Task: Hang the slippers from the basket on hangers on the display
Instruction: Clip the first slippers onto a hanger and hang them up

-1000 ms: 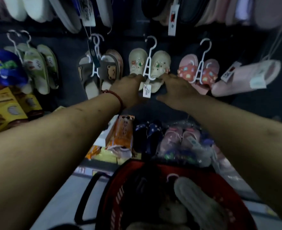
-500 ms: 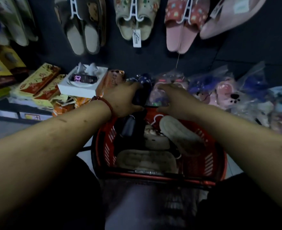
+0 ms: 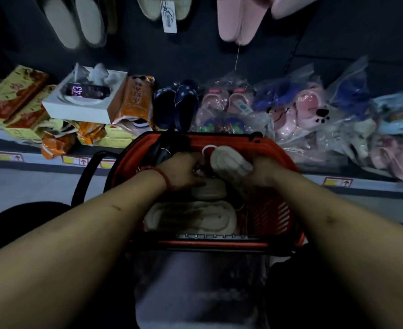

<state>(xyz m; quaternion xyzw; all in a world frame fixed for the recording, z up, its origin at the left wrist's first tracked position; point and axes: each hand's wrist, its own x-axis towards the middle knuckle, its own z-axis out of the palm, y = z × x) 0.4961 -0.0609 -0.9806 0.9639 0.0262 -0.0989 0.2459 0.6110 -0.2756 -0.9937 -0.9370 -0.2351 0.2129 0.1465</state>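
1. Shelf (image 3: 29, 160), left section: yellow-and-red packets (image 3: 13, 96), a white box (image 3: 77, 111) and an orange packet (image 3: 136, 98) lie side by side.
2. Display wall, above: grey slippers (image 3: 74, 22), beige slippers with a paper tag (image 3: 169, 20) and pink slippers (image 3: 233, 20) hang in a row.
3. Red basket (image 3: 278, 210): stands on the floor in front of the shelf, with its black handle (image 3: 86, 172) folded down to the left.
4. Left grip (image 3: 183, 172): inside the basket, a red bracelet (image 3: 162, 176) on the wrist. The fingers are curled downward and touch a beige slipper (image 3: 207, 191). Whether they pinch anything cannot be told.
5. Right grip (image 3: 262, 172): inside the basket, just beside the left grip. The fingers are closed round a cream slipper (image 3: 229, 162), which is raised near the far rim, sole toward the camera.
6. A further slipper (image 3: 191, 219) lies sole-up against the near wall of the basket.
7. Shelf, right section: navy slippers (image 3: 176, 103), then bagged slippers (image 3: 302, 110) in clear plastic.
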